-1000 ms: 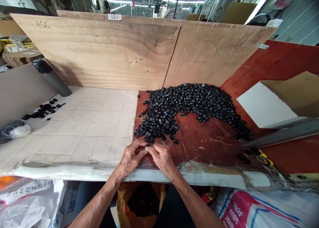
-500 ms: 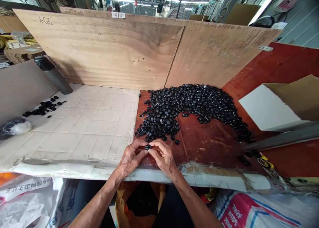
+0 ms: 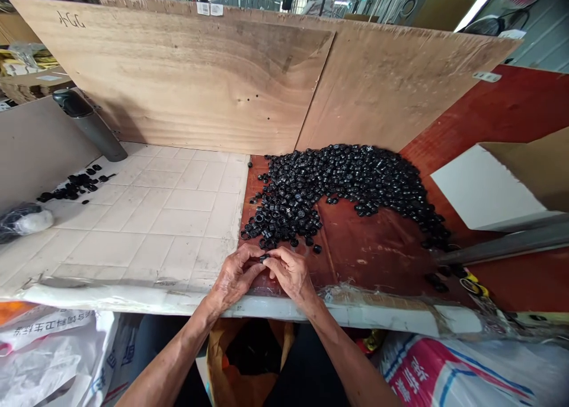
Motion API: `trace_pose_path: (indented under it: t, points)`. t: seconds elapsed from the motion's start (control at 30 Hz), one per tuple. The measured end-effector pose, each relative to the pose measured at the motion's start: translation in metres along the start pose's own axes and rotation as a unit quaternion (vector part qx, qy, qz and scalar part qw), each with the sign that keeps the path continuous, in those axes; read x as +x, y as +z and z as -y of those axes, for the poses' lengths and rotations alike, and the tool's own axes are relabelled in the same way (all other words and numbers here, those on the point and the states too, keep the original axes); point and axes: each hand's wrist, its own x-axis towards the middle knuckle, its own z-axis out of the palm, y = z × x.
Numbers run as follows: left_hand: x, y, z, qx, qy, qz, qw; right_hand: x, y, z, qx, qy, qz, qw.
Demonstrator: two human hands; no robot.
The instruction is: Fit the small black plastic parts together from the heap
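Observation:
Between the fingertips of both hands is a small black plastic part [image 3: 264, 258], partly covered by the fingers. My left hand [image 3: 237, 275] pinches it from the left with thumb and index finger. From the other side my right hand [image 3: 291, 273] closes its thumb and fingers on the same part. Both hands are just above the front edge of the worktable. Right beyond the fingertips spreads a large pile of small black ring-shaped plastic parts [image 3: 347, 173] on the red-brown board [image 3: 368, 247].
Left lies a pale tiled surface [image 3: 182, 220] with loose black pieces [image 3: 73, 188] and a dark grey bottle [image 3: 95, 128]. A plywood panel [image 3: 200, 81] stands behind. At right are a white carton [image 3: 484, 188], a grey bar [image 3: 502, 242] and yellow-handled scissors [image 3: 475, 285]. Below sits an open brown bag [image 3: 217, 359].
The black part has turned a little between my fingertips, and less of it shows now. The camera view has tilted slightly; the hands stay in nearly the same place.

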Motion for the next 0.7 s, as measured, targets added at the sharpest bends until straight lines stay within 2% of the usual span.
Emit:
trace_pose_path:
  t: [0.1, 0.2, 0.3, 0.47, 0.6, 0.7]
  points:
    - [0.001, 0.000, 0.001, 0.019, 0.018, 0.000, 1.000, 0.002, 0.002, -0.001, -0.039, -0.016, -0.012, 0.999]
    - [0.002, 0.000, 0.001, 0.017, 0.009, -0.019, 1.000, 0.003, 0.004, -0.003, -0.081, -0.040, -0.038, 0.995]
    - [0.002, 0.001, 0.000, -0.007, -0.014, -0.008, 1.000, 0.002, 0.004, -0.002, -0.044, -0.012, -0.064, 0.997]
    - [0.001, 0.002, -0.001, -0.044, -0.034, -0.009, 0.998, -0.003, -0.002, 0.006, -0.028, -0.057, -0.006, 0.998]
    - [0.002, 0.001, 0.000, -0.015, -0.009, -0.008, 1.000, -0.002, -0.002, 0.007, -0.039, -0.057, 0.000, 0.998]
    - [0.002, 0.001, 0.000, 0.006, 0.013, -0.003, 1.000, 0.002, 0.002, 0.002, -0.092, -0.075, -0.020, 0.993]
